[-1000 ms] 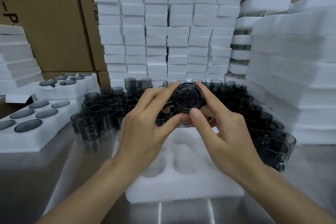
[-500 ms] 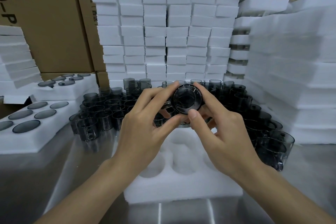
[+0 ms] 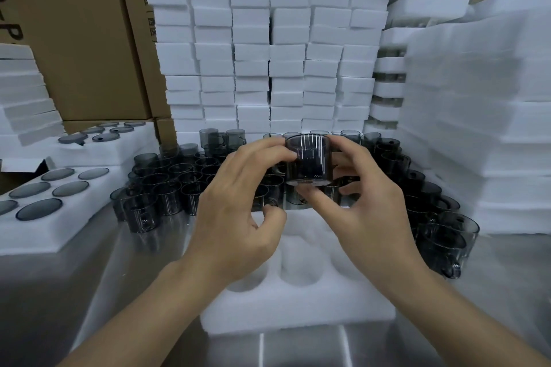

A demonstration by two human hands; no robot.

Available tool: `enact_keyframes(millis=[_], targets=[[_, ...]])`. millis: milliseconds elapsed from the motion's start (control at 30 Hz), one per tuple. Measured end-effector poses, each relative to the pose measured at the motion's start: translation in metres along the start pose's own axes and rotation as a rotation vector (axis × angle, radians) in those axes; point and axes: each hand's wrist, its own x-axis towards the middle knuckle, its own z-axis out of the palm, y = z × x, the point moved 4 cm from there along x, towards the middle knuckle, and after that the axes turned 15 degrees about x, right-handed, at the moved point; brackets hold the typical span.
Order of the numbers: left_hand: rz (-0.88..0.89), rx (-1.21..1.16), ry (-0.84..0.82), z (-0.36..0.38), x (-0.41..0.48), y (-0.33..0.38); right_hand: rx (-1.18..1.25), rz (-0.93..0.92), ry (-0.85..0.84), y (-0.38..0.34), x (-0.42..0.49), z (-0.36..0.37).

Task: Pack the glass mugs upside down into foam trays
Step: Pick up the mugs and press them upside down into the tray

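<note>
Dim, cool overhead light leaves the cardboard boxes (image 3: pixel 74 39) dull, while the steel table (image 3: pixel 59 292) gives back soft glare streaks. Wide-angle bending curves the foam stacks (image 3: pixel 492 113) at the edges, where detail blurs; white highlights line the held mug (image 3: pixel 308 158).

The foam tray (image 3: pixel 298 307) lay on the table (image 3: pixel 89 292) nearest the person, one mug (image 3: pixel 308 158) held above its far edge. Loose mugs (image 3: pixel 167 188) stood behind, foam blocks (image 3: pixel 268 53) behind those, a filled tray (image 3: pixel 44 232) left.
</note>
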Motion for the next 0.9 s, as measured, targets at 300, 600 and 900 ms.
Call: enact_keyframes(millis=[300,600,900], targets=[[-0.132,-0.134,-0.138,0.002,-0.001,-0.001,-0.217,-0.260,0.020,-0.008,0.000,-0.003],[-0.518,-0.590,-0.168,0.013,0.004,0.006,-0.284,-0.404,-0.052,-0.008,-0.004,0.003],[-0.648,-0.926,-0.319,0.015,0.005,0.002,-0.114,-0.286,-0.067,-0.017,0.000,-0.001]])
